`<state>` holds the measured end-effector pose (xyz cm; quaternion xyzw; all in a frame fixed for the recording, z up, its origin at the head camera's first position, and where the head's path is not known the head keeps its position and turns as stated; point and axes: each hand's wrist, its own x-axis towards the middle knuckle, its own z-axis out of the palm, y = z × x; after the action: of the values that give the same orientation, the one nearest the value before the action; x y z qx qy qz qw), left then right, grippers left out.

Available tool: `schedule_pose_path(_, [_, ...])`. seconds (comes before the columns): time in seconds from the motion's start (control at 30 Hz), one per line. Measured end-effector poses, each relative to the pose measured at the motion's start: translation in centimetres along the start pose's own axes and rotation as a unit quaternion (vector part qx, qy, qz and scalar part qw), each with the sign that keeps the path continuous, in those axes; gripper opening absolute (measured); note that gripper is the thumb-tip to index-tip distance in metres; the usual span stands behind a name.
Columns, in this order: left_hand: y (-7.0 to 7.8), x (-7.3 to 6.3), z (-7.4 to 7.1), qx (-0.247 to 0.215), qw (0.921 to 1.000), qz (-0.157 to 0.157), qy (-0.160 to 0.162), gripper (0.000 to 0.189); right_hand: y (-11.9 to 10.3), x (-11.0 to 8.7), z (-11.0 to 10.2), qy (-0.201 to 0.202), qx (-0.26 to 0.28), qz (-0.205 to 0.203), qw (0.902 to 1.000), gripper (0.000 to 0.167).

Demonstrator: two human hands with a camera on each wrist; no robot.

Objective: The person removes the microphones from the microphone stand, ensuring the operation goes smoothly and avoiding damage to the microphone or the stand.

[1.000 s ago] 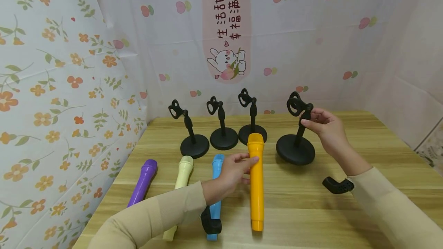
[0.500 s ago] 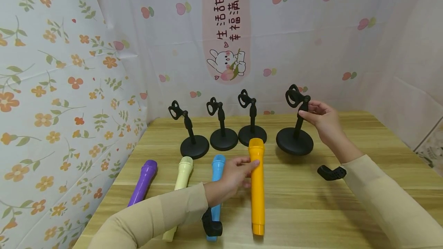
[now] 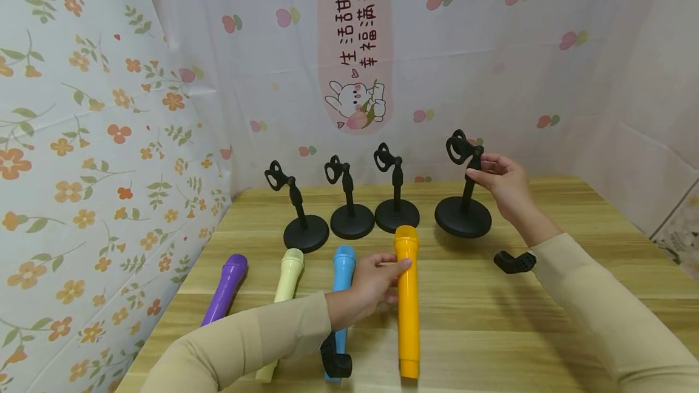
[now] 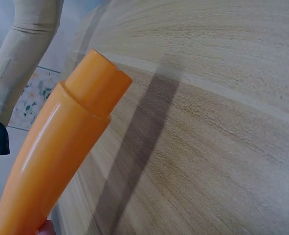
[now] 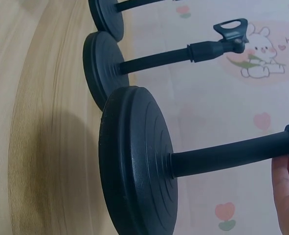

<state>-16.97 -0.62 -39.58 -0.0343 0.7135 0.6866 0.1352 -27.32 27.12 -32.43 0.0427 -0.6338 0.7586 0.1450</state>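
My left hand (image 3: 371, 287) holds an orange microphone (image 3: 408, 320) near its head, fingers and thumb around the body. In the left wrist view the microphone's tail end (image 4: 98, 81) hangs above the table, its shadow below. My right hand (image 3: 505, 184) grips the upper pole of a black microphone stand (image 3: 463, 217) at the right. That stand's round base is raised and slightly tilted, as the right wrist view shows with the base (image 5: 139, 161) off the wood. A blue microphone (image 3: 344, 265) lies partly hidden under my left wrist.
Three more black stands, a left one (image 3: 306, 233), a middle one (image 3: 352, 221) and another (image 3: 397, 215), stand along the back. A purple microphone (image 3: 226, 290) and a pale yellow microphone (image 3: 289, 278) lie at the left. Behind the wooden table (image 3: 491, 332) hangs a printed cloth (image 3: 480, 77).
My right hand has carried the held stand slightly left and upward in the view. My left hand with the orange microphone has come a little nearer to me.
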Motion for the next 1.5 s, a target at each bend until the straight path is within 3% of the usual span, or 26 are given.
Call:
schedule_pose_path(0.43, [-0.8, 0.2, 0.1, 0.024, 0.9996, 0.012, -0.001, 0.038, 1.0, 1.2, 0.2, 0.01, -0.009, 0.006, 0.9999, 0.029])
schedule_pose_path(1.5, [-1.9, 0.9, 0.6, 0.045, 0.9988, -0.012, 0.017, 0.034, 3.6, 3.5, 1.0, 0.041, -0.075, 0.025, 0.9961, 0.023])
